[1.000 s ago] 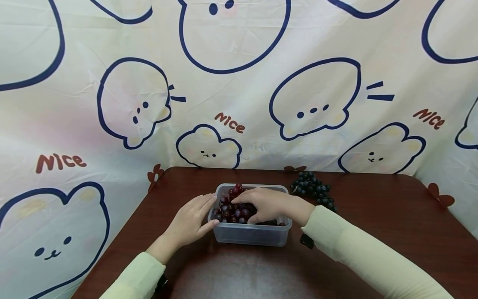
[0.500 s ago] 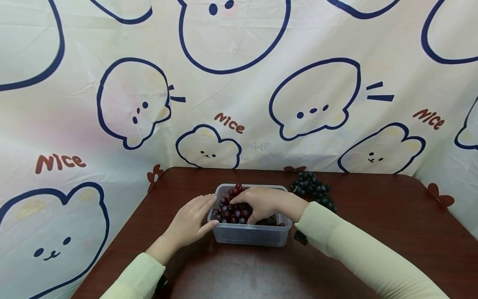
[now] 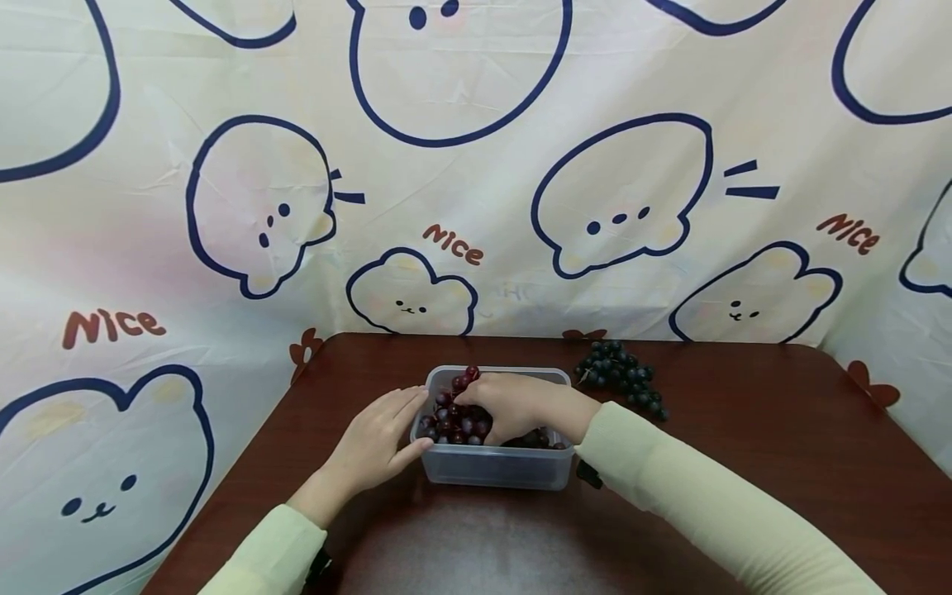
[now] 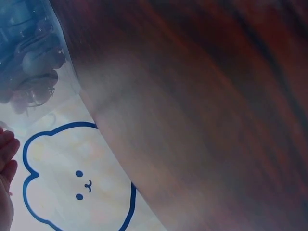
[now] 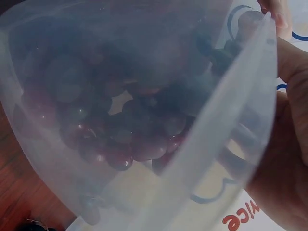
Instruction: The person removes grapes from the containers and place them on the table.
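Observation:
A clear plastic container (image 3: 494,469) stands on the table with red grapes (image 3: 449,421) in it. My left hand (image 3: 375,438) rests against the container's left end, its fingers fairly straight and the thumb by the front corner. Reaching in over the right side, my right hand (image 3: 513,405) has thumb and fingers curled round part of the red grapes; the fingertips are partly hidden. In the right wrist view the grapes (image 5: 120,139) show through the cloudy wall, with the hand (image 5: 288,144) at the right. The left wrist view catches only a few fingers (image 4: 7,151).
Behind the container to the right, a bunch of dark grapes (image 3: 621,376) lies on the brown table (image 3: 744,413). A cloth (image 3: 506,190) printed with cartoon faces hangs along the table's back and left edges.
My right hand and forearm have shifted a little to the left inside the container. The left hand stays against the container's side. The whole head view has shifted slightly.

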Tool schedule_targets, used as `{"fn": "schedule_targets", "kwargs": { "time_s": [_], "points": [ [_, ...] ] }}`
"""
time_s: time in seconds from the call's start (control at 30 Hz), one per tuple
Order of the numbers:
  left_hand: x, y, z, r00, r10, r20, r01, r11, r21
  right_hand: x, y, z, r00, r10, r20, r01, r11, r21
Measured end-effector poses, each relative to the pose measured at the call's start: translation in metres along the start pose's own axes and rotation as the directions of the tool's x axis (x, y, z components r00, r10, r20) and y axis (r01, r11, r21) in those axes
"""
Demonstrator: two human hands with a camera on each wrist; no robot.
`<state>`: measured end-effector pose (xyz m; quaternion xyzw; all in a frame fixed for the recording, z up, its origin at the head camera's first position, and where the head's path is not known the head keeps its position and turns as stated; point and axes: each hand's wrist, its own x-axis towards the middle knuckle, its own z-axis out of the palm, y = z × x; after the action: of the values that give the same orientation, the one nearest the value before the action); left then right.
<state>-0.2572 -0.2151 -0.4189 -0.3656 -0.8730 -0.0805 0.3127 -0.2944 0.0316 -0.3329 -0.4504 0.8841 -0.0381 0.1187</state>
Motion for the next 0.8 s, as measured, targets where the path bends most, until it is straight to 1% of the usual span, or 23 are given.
{"fn": "schedule_targets", "kwargs": {
  "time_s": [0.17, 0.33, 0.6, 0.8],
  "points": [
    [0.0000, -0.0001, -0.0001, 1.000, 0.006, 0.001, -0.006, 1.000, -0.002, 0.0020, -0.0008, 0.0021, 1.000, 0.024, -0.010, -0.025, 1.000, -0.019],
    [0.0006, 0.0001, 0.0001, 1.000, 0.006, -0.002, -0.006, 1.000, -0.014, 0.0052, 0.0002, 0.0043, 0.999, 0.032, -0.020, -0.032, 0.999, -0.039],
    [-0.0001, 0.0005, 0.0008, 1.000, 0.005, -0.005, -0.005, 1.000, -0.011, 0.0079, 0.0034, 0.0039, 1.000, 0.028, 0.002, -0.028, 1.000, -0.002],
    [-0.0002, -0.0006, 0.0011, 1.000, 0.003, -0.007, -0.003, 1.000, -0.013, 0.0059, 0.0051, 0.0026, 1.000, 0.018, -0.007, -0.018, 0.999, 0.042]
  ]
}}
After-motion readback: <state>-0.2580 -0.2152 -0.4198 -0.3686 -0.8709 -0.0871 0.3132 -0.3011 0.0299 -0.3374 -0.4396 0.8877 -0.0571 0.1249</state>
